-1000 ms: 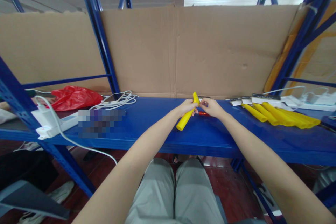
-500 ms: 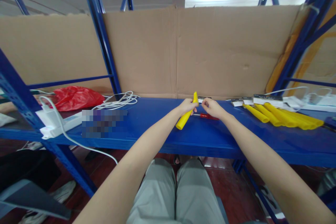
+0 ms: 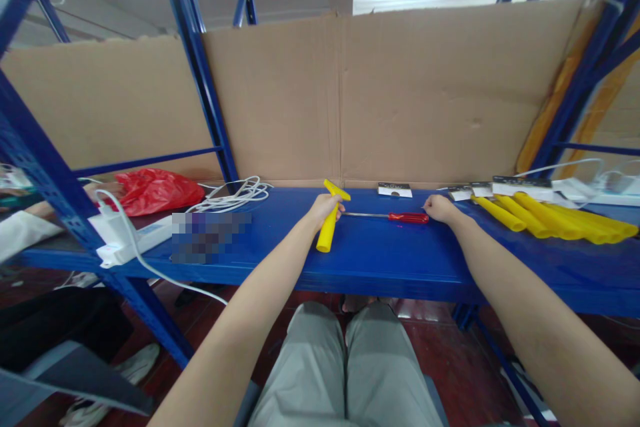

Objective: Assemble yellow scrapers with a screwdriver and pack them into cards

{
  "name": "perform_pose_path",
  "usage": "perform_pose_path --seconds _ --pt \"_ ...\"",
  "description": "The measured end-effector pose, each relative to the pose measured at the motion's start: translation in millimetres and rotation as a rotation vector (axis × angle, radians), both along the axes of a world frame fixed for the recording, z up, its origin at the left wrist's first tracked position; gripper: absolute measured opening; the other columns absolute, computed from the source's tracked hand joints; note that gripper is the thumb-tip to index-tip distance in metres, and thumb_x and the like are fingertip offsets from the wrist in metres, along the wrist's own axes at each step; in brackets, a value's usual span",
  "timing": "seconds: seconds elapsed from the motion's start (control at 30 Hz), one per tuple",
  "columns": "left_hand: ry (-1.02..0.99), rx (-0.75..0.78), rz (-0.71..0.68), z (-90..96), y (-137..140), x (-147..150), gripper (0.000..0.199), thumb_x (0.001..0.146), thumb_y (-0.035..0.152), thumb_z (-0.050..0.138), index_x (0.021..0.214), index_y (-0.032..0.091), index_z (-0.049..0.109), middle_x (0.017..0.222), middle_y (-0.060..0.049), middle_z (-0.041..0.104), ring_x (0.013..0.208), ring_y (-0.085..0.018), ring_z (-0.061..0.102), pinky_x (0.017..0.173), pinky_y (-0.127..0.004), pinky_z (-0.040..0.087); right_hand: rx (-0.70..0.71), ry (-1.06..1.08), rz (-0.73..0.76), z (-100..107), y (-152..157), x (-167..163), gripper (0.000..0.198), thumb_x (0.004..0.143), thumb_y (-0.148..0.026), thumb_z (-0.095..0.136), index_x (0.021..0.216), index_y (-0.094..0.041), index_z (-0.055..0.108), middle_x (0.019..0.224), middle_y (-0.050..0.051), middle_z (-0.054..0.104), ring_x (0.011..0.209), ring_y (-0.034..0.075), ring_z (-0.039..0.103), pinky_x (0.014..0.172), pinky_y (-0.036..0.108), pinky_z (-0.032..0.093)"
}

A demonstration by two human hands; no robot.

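My left hand [image 3: 325, 209] is closed around a yellow T-shaped tool [image 3: 327, 232], with its thick tube handle pointing down toward me and its narrow crosspiece showing above the fingers. On the blue shelf lies a screwdriver [image 3: 407, 217] with a red handle, its shaft pointing left toward the yellow tool. Just past the handle's right end is my right hand [image 3: 441, 207], fingers curled in; anything inside them is hidden. Behind the screwdriver sits a small black-and-white box [image 3: 395, 190].
Several yellow tube handles [image 3: 555, 220] lie in a row at right, before small boxes [image 3: 520, 185]. At left are a white power strip [image 3: 133, 240], coiled white cable [image 3: 245, 193] and a red plastic bag [image 3: 157, 192]. Cardboard [image 3: 280, 100] backs the shelf [image 3: 280, 240]. Another person's arm shows far left.
My hands have moved apart: the left one leftward with the yellow tool, the right one rightward. The screwdriver and the small box are now uncovered. The view has shifted slightly.
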State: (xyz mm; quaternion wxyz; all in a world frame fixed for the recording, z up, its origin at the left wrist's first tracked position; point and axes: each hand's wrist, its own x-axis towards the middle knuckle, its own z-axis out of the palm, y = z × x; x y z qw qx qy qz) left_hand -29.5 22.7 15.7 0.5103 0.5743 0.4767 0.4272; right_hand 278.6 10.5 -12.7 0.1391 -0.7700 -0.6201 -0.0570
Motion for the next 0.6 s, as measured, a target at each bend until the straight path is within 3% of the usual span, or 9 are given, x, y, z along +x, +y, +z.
perform_pose_path --seconds 0.13,0.27,0.4,0.6 --pt "-0.118 -0.04 0.114 -2.3 0.5 -2.9 0.018 0.083 0.006 0.046 0.092 0.01 0.06 0.053 0.003 0.053 0.033 -0.006 0.041 0.038 -0.02 0.035 -0.046 -0.052 0.011 4.3 7.5 -0.3 0.022 0.075 -0.011 0.052 0.074 -0.013 0.073 0.081 0.014 0.073 0.077 0.021 0.068 0.066 0.024 0.047" --pt "-0.109 -0.028 0.162 -2.9 0.0 -1.9 0.019 0.081 0.005 0.048 0.094 0.01 0.059 0.056 0.002 0.054 0.036 -0.007 0.045 0.04 -0.02 0.038 -0.087 -0.092 0.0 8.5 15.4 6.1 0.023 0.075 -0.011 0.05 0.075 -0.011 0.074 0.073 0.014 0.071 0.071 0.021 0.067 0.064 0.025 0.046" --pt "-0.057 0.017 0.16 -4.0 -2.4 -2.3 0.021 0.083 0.005 0.046 0.101 0.011 0.056 0.065 -0.001 0.06 0.041 -0.008 0.051 0.041 -0.02 0.04 -0.139 -0.053 -0.001 9.5 23.8 9.3 0.025 0.076 -0.01 0.049 0.076 -0.013 0.074 0.064 0.01 0.069 0.064 0.02 0.065 0.062 0.025 0.046" --pt "-0.021 0.054 0.086 -7.3 -2.8 -1.0 0.024 0.082 0.005 0.046 0.105 0.01 0.052 0.081 -0.007 0.067 0.045 -0.009 0.056 0.04 -0.019 0.041 -0.108 -0.05 0.035 11.8 35.7 -6.0 0.025 0.076 -0.009 0.05 0.082 -0.012 0.074 0.079 0.012 0.073 0.072 0.019 0.066 0.063 0.022 0.045"
